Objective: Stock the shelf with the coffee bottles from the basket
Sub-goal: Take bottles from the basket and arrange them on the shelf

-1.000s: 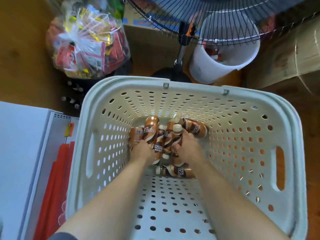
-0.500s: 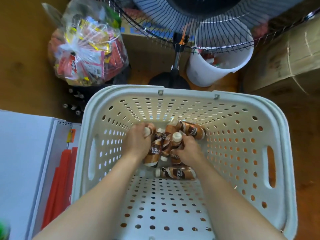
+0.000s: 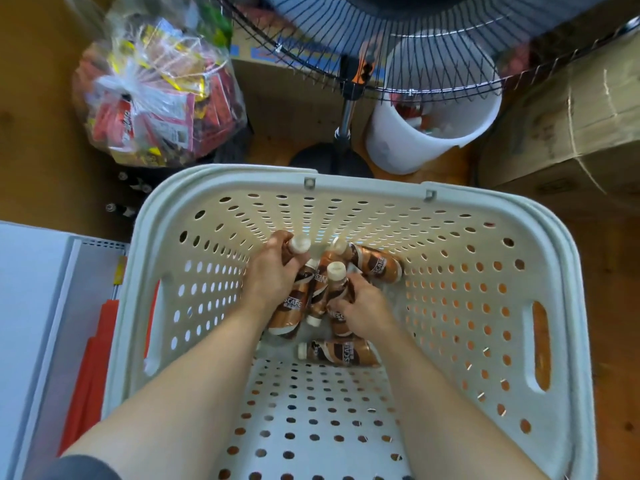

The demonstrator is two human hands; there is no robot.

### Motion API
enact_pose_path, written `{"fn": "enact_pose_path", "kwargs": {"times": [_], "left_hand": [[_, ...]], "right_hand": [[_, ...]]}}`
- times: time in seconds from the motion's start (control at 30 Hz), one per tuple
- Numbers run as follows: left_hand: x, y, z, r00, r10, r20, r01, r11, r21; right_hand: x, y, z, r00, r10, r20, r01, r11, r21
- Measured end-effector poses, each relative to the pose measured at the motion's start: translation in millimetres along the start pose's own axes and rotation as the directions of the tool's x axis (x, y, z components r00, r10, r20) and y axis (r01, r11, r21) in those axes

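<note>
Both arms are plunged deep into the pale perforated plastic laundry-style basket (image 3: 346,188), and the action is all at the far end of its floor. A brown coffee bottle with a cream cap (image 3: 294,249) is gripped by the left hand (image 3: 272,277), fingers curled round its body, cap pointing up and away. A second brown bottle with a cream cap (image 3: 336,277) is held by the right hand (image 3: 360,310), the grip closed round its lower half with the neck standing clear above the knuckles.

Between the two hands, two more brown bottles are seen lying loose on the basket floor: one with its label facing up (image 3: 289,311) just beside the left wrist, another (image 3: 318,292) wedged against it with its cap toward the camera. A further bottle (image 3: 374,263) is lying against the far wall, and one more (image 3: 341,353) is lying crosswise nearer the camera, just below the right hand.

Outside the basket, a clear plastic bag stuffed with colourful packets (image 3: 156,95) is set on the wooden floor at the upper left. A black wire-guarded standing fan (image 3: 346,109) and a white plastic bucket (image 3: 429,126) are placed beyond the far rim. A white shelf edge (image 3: 45,306) is visible at the left.
</note>
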State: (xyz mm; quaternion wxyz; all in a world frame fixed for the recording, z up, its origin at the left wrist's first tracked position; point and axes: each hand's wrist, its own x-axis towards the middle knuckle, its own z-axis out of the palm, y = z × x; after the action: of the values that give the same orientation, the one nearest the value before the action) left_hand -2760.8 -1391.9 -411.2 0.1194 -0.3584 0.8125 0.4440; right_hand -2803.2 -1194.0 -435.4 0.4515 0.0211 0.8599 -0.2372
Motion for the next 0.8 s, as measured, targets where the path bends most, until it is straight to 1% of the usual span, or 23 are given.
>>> {"fn": "enact_pose_path", "kwargs": {"times": [0.1,0.2,0.27,0.37,0.5,0.67,0.73,0.8], "left_hand": [[-1.7,-1.6,-8.5,0.999,-0.05,0.011,0.05,0.995,-0.091],[-4.1,1.4,-20.0,0.996,-0.084,0.021,0.086,0.981,-0.173],[-9.2,5.9,-26.9,0.996,-0.064,0.056,0.073,0.979,-0.192],[-23.5,16.7,-33.8,0.996,-0.005,0.086,0.023,0.978,-0.205],[-42.8,39.3,-38.3,0.992,-0.025,0.123,0.059,0.956,-0.287],[-66.2,60.6,-39.8,0.992,-0.045,0.119,0.091,0.903,-0.42],[-81.3,76.9,-46.5,0.986,-0.094,0.136,0.148,0.867,-0.476],[-93.9,86.2,-50.6,0.979,-0.135,0.156,0.198,0.825,-0.53]], "right_hand": [[-7.9,-2.2,-7.8,1.0,-0.012,0.0,0.012,0.999,0.052],[-12.6,-3.3,-15.7,0.999,-0.016,-0.032,0.02,0.988,0.154],[-20.6,-9.4,-23.8,0.998,-0.021,-0.052,0.032,0.974,0.226],[-41.5,-28.1,-37.3,0.997,-0.073,-0.027,0.078,0.934,0.348],[-69.1,-45.4,-47.5,0.995,-0.095,-0.005,0.087,0.889,0.449],[-98.4,-49.7,-52.4,0.994,-0.049,-0.094,0.093,0.82,0.565],[-110.1,-50.9,-55.2,0.99,-0.058,-0.127,0.124,0.786,0.605],[-124.5,-52.9,-60.4,0.979,-0.087,-0.182,0.181,0.78,0.6]]}}
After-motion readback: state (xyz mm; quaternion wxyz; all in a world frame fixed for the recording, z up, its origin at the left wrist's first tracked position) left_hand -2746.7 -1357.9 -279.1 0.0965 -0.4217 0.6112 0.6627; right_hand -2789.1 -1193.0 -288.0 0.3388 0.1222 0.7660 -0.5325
